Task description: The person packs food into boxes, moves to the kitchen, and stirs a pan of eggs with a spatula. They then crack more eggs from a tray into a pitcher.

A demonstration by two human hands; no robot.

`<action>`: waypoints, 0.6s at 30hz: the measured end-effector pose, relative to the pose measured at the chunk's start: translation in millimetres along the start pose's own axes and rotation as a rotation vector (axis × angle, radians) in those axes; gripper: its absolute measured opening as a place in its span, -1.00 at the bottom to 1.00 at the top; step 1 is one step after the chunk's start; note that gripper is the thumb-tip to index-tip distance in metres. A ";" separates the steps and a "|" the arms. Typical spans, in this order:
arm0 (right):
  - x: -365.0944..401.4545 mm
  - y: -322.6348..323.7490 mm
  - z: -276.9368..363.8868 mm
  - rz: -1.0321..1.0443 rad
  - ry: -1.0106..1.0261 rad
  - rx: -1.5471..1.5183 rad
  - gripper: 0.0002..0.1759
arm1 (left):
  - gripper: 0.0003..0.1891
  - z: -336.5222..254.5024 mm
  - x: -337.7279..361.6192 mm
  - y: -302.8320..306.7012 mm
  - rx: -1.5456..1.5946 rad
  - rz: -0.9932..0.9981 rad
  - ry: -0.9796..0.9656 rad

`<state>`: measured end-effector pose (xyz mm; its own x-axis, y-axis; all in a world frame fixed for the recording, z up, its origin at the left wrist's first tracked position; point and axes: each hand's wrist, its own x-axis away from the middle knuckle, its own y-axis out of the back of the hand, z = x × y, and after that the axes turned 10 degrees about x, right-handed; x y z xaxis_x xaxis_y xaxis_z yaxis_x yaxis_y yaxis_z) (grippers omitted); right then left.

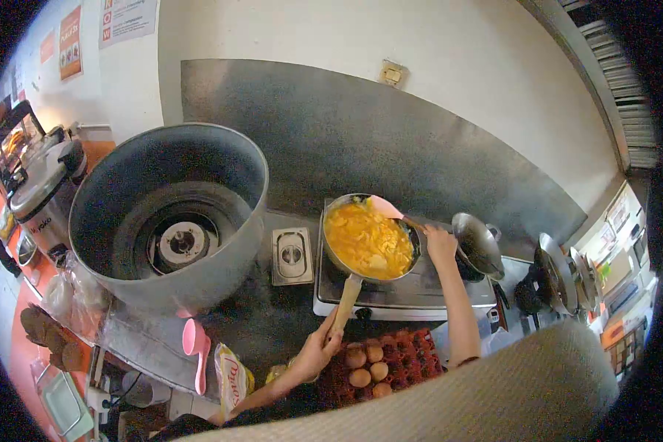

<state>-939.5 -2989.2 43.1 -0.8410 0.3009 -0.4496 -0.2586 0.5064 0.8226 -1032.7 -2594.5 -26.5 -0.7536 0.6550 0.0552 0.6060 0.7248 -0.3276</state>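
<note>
My left hand (321, 348) is wrapped round the pale handle of a frying pan (334, 259), which rests over the left side of a gas stove (435, 293). Soft, partly set scrambled eggs (367, 239) fill the pan. My right hand (440, 244) grips the handle of a pink spatula (385, 207), its blade at the far right edge of the eggs. Below the stove, a red egg tray (412, 359) holds several brown eggs (359, 377), close beside my left wrist.
Left of the stove are a lidded steel container (292, 255) and a large grey drum (88, 283). A pink measuring scoop (193, 339) and a yellow-white packet (233, 376) lie nearer me. An empty wok (479, 243) sits at the stove's right, with more pans (556, 272) beyond.
</note>
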 end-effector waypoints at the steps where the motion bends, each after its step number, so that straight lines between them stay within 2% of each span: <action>1: -10.3 -2.0 2.0 0.025 -0.009 -0.017 -0.75 | -0.39 5.3 -1.9 0.0 0.034 0.002 -0.027; 4: -28.4 -7.0 9.0 -0.057 0.036 -0.055 -0.75 | -0.38 10.7 -3.8 -0.3 0.107 0.024 -0.083; 7: -42.6 -23.3 11.7 -0.048 0.058 -0.184 -0.75 | -0.37 12.5 -5.0 -0.7 0.089 0.015 -0.084; 13: -46.2 -9.6 31.2 0.093 0.190 -0.285 -0.73 | -0.36 2.8 -3.0 -2.3 0.084 0.028 -0.073; 18: -17.5 8.1 34.0 -0.125 0.328 -0.268 -0.71 | -0.36 10.4 -4.8 -2.7 0.165 0.024 -0.075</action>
<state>-910.7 -2962.9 45.8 -0.8906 -0.0432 -0.4526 -0.4455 0.2826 0.8495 -1033.3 -2601.8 -35.7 -0.7599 0.6496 -0.0235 0.5789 0.6599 -0.4789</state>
